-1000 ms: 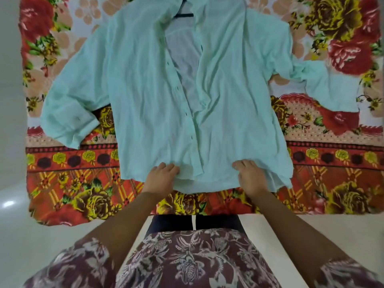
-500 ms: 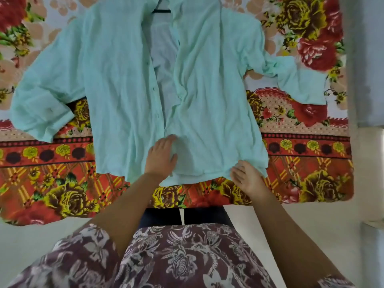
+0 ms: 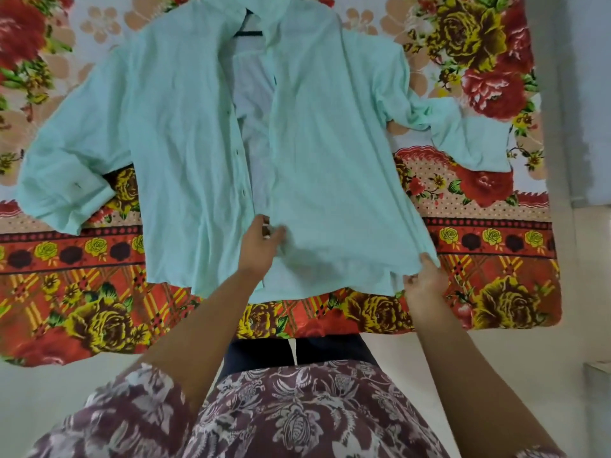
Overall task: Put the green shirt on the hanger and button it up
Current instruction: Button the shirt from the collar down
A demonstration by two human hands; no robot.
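At the lower front of the green shirt (image 3: 330,160), my left hand (image 3: 261,246) sits where the two front panels meet. Its fingers are curled in and seem to pinch the panel edge, though blur hides the exact grip. My right hand (image 3: 425,285) is clamped on the hem's outer corner on my right, fingers closed on the cloth and drawing it taut.

A second ago both my hands were at the hem, near the middle. Since then the left has climbed to the front opening and the right has slid out to the corner. The right-side panel now lies flatter and meets the other panel low down. I judge the fronts are being lined up and buttoning is about to begin from the bottom.

The shirt lies spread, collar away from me, sleeves out to both sides, on a red and yellow floral blanket (image 3: 99,325). The dark hanger (image 3: 248,33) shows inside the collar, so that step looks done. The row of buttons (image 3: 244,193) down the left-side panel is all unfastened, with a gap higher up.

There is no box or basket; the shirt alone holds something, the hanger.
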